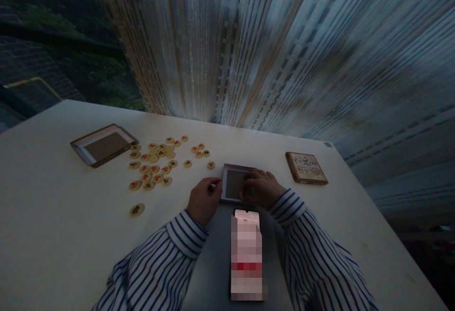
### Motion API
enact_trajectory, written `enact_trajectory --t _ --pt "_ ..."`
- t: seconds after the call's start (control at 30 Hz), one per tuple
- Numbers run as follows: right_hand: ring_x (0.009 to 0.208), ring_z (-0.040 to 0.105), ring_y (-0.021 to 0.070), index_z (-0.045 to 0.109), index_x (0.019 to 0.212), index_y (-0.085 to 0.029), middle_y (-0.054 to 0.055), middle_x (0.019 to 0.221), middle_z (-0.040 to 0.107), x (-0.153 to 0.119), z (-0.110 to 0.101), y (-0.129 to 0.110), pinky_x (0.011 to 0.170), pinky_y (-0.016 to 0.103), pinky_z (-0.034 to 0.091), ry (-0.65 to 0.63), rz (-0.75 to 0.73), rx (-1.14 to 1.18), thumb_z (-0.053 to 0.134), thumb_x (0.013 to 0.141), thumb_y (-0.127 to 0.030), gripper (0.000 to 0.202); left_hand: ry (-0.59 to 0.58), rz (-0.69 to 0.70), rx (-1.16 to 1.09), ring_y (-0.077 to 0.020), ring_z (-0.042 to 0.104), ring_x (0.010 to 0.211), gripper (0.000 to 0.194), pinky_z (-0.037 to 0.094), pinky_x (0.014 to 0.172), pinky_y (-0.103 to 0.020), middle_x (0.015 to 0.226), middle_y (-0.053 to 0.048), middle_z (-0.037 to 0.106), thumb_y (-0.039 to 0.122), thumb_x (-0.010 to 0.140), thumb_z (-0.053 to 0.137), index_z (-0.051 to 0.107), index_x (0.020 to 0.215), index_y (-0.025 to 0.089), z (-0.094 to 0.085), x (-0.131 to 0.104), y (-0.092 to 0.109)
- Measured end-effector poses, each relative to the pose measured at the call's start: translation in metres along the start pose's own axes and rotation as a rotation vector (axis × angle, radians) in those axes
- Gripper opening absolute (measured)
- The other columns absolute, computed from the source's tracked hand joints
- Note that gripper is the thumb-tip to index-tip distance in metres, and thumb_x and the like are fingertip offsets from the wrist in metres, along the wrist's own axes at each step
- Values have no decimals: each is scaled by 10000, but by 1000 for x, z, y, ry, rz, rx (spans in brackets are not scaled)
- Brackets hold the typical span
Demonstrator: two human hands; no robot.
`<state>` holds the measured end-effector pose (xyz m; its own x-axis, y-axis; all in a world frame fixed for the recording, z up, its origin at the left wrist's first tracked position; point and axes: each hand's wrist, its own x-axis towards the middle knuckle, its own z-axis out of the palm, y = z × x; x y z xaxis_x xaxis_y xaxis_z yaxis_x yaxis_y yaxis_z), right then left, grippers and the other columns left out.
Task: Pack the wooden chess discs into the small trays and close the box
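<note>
In front of me lies a shallow open box (232,185) with a grey-brown bottom and pale walls. My left hand (205,199) is closed at its left wall, thumb and fingers pinching the edge. From the right, my right hand (263,187) reaches over the box with its fingers bent down inside. Whatever its fingertips hold is hidden, though a small pale spot shows beneath them. Left of the box, several round Chinese chess pieces (155,169) with red or black characters lie scattered, some overlapping. One black-marked piece (137,210) lies apart, nearer to me.
A second shallow open box (104,145) rests at the far left of the white table (88,235). A flat box with a printed cover (306,168) lies to the right. Close to me is a phone (246,254) with its screen lit. A striped string curtain (227,55) hangs behind.
</note>
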<state>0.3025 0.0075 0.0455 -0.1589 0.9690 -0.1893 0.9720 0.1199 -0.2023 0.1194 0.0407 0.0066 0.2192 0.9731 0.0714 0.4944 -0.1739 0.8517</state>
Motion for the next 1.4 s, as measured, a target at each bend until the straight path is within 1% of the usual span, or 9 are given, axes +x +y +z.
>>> enact_trajectory --t 0.1,0.2,0.4,0.67,0.87,1.03,1.2,1.4 --pt "1137 434 288 681 851 -249 73 1123 579 -1 0 2 884 516 332 11 -1 15 633 714 -361 184 1 7 6 -142 584 620 267 478 618 -262 730 -35 662 323 763 474 658 862 157 0 0 -1" --pt "1142 431 273 680 869 -260 59 1128 580 -1 0 5 897 498 328 28 -8 17 613 742 -322 157 -9 -9 -4 -145 584 622 281 477 612 -261 719 -35 660 339 765 473 654 874 154 0 0 -1" --pt "1128 437 269 681 903 -298 48 1146 575 0 2 11 889 503 328 29 -33 -1 562 778 -258 177 -16 0 -10 -144 583 614 279 478 614 -265 697 -29 655 335 760 470 650 878 158 -1 -1 1" --pt "1146 421 271 694 867 -311 36 1146 574 -2 0 9 906 511 312 5 -23 14 577 771 -252 162 -23 0 2 -150 586 623 291 481 623 -275 703 -37 657 334 760 469 646 897 149 0 0 -2" --pt "1123 442 268 697 856 -304 42 1118 588 -2 0 9 885 502 333 0 -19 15 602 757 -280 139 -24 16 2 -157 595 651 278 484 639 -281 706 -34 658 332 764 467 647 890 162 1 -1 -4" --pt "1126 438 270 699 843 -314 31 1109 595 -3 2 10 890 505 328 14 -19 1 613 738 -254 148 -21 7 6 -149 592 632 277 481 624 -268 709 -32 661 332 758 473 651 881 159 0 -1 -2" --pt "1120 443 268 701 841 -315 31 1102 600 -3 1 9 876 505 334 10 -27 -2 601 750 -252 148 -14 -1 1 -140 583 602 273 473 599 -254 700 -28 662 327 749 478 656 868 158 0 -1 0" --pt "1117 455 265 698 843 -310 38 1105 603 -3 -1 7 867 497 343 -10 -43 0 604 754 -256 140 -21 -15 -2 -145 584 612 289 474 606 -263 719 -41 663 329 749 481 656 882 143 0 0 0"
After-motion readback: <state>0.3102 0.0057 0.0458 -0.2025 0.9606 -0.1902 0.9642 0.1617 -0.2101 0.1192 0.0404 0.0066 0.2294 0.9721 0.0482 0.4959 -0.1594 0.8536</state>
